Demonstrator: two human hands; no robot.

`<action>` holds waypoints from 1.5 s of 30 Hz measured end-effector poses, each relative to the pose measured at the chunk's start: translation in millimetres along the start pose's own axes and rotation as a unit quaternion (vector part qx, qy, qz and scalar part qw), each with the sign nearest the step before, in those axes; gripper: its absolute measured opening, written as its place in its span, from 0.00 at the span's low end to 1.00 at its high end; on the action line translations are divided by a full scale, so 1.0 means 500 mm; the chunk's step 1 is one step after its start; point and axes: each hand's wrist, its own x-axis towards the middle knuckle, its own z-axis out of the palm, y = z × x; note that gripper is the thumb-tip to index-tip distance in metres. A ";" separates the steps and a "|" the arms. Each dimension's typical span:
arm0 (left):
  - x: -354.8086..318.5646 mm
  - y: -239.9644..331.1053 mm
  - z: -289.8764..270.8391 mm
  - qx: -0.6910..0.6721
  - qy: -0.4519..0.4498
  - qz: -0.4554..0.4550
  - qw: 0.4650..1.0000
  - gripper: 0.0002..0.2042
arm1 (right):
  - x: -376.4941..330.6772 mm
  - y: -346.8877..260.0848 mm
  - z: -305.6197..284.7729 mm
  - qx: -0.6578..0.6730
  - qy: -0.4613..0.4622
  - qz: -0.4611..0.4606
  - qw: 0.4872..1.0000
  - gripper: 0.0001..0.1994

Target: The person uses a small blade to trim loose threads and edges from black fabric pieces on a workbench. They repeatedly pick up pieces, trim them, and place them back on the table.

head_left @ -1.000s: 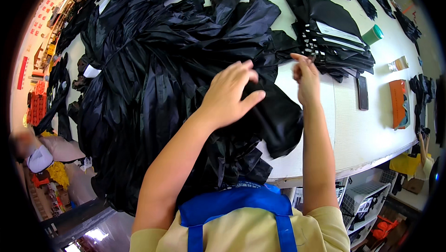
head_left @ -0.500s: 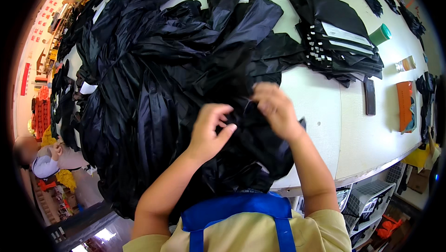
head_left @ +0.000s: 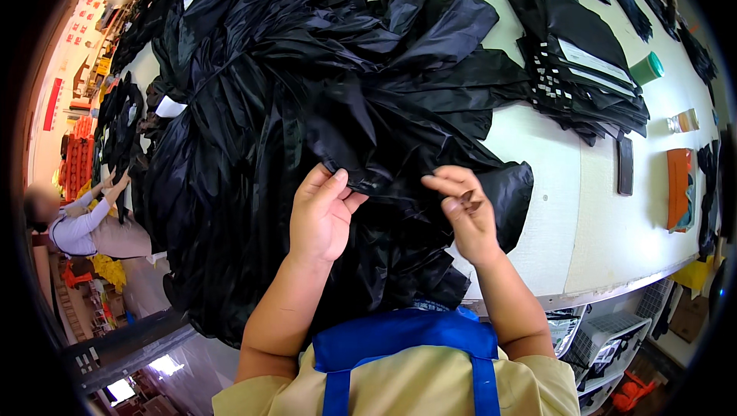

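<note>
A large heap of thin, shiny black fabric [head_left: 223,163] is spread in folds over the white table [head_left: 583,239] before me. My left hand [head_left: 316,224] is closed, its thumb and fingertips pinching the edge of a black cloth piece [head_left: 345,136] on the near side of the heap. To its right is my right hand [head_left: 474,224], with curled fingers close to the same cloth. A small dark brown thing [head_left: 470,199] shows among the right fingers; its kind is not clear. Whether those fingertips also grip the cloth, I cannot tell.
On the right stand a stack of folded black pieces with white tags [head_left: 572,63], a green-topped container [head_left: 646,68], a clear jar [head_left: 682,120], a phone [head_left: 625,166] and an orange box [head_left: 679,189]. White wire baskets [head_left: 614,331] sit below. Another person [head_left: 96,224] works at far left.
My left hand has gone from loosely open to pinching the cloth edge. The right hand has drawn slightly nearer me. A black cloth flap now reaches further right across the table.
</note>
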 end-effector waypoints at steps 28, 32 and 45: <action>-0.052 0.015 -0.002 -0.073 -0.057 -0.021 0.995 0.12 | 0.051 -0.079 0.052 -0.302 -0.105 -0.032 0.947 0.15; -0.057 0.019 -0.001 -0.061 -0.047 -0.016 0.997 0.12 | 0.058 -0.075 0.052 -0.319 -0.093 -0.082 0.940 0.16; -0.069 0.021 0.017 -0.010 -0.056 -0.014 0.998 0.13 | 0.064 -0.090 0.066 -0.330 -0.086 -0.111 0.933 0.18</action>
